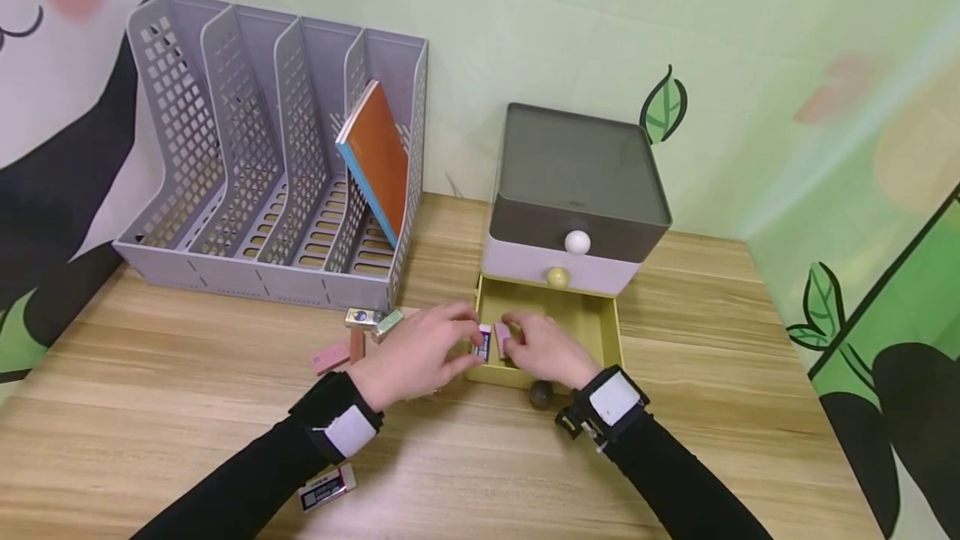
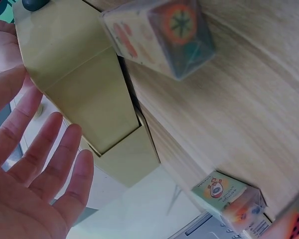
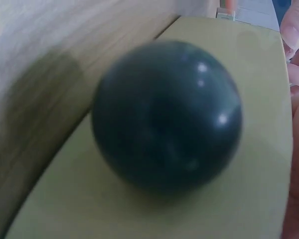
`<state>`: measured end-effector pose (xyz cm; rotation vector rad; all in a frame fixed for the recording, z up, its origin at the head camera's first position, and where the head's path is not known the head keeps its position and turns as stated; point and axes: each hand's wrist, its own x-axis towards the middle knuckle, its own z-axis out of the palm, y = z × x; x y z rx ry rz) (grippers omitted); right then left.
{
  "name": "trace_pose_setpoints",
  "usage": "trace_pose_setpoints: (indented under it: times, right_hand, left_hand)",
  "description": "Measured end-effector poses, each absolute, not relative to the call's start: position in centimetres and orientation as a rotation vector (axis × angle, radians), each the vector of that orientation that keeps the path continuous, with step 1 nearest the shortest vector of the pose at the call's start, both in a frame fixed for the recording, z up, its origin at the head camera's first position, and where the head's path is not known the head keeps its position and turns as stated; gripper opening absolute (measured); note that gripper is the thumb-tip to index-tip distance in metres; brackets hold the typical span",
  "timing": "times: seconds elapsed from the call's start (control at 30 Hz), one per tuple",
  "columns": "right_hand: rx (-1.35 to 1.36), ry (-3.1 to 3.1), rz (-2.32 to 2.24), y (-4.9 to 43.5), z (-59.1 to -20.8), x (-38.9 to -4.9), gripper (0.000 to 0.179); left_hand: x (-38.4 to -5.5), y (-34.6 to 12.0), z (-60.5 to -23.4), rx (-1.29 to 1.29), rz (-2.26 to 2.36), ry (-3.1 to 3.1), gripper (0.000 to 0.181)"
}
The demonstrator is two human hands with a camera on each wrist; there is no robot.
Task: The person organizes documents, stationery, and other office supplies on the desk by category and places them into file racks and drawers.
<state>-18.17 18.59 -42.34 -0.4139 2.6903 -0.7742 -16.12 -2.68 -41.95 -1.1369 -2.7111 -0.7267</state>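
Note:
My left hand reaches over the left wall of the pulled-out yellow drawer, thumb and index fingertips beside a white eraser with a dark label. In the left wrist view its other fingers are spread and fairly straight. My right hand is inside the drawer, thumb and index finger pinching a pink eraser next to the labelled one. The drawer's dark round knob fills the middle of the right wrist view, the right hand's fingers partly cut off at the edge.
Left of the drawer lie several wrapped erasers, including a green one and a pink one. Another labelled eraser lies by the left forearm. Behind stands a grey file rack holding an orange book. The drawer cabinet is at right.

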Motion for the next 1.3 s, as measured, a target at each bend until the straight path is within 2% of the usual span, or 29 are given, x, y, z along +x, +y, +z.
trace_pose_setpoints:
  times: [0.23,0.47,0.67,0.93,1.3]
  right_hand:
    - [-0.520,2.623,-0.844,18.7,-42.6,-18.2,0.041]
    - [-0.465,2.651,-0.865,18.9,-42.5,-17.8,0.043]
    - [-0.493,2.829,-0.954,18.6,-41.8,-16.4,0.035]
    - [-0.850,3.022,-1.152,16.8,-41.6,-13.9,0.022]
    - [-1.244,2.931,-1.119,14.8,-42.2,-12.0,0.020]
  left_hand:
    - [-16.1,-2.7,-41.9,-1.123,-0.780,-2.737,0.020]
    - [-16.0,-2.8,-41.8,-1.124,-0.795,-2.730,0.019]
    - [-15.6,-4.0,-41.9,-1.093,-0.777,-2.710,0.016]
    - [-14.9,-6.9,-42.0,-0.987,-0.718,-2.756,0.019]
    - [-14.3,-10.1,-41.9,-0.910,-0.635,-2.813,0.021]
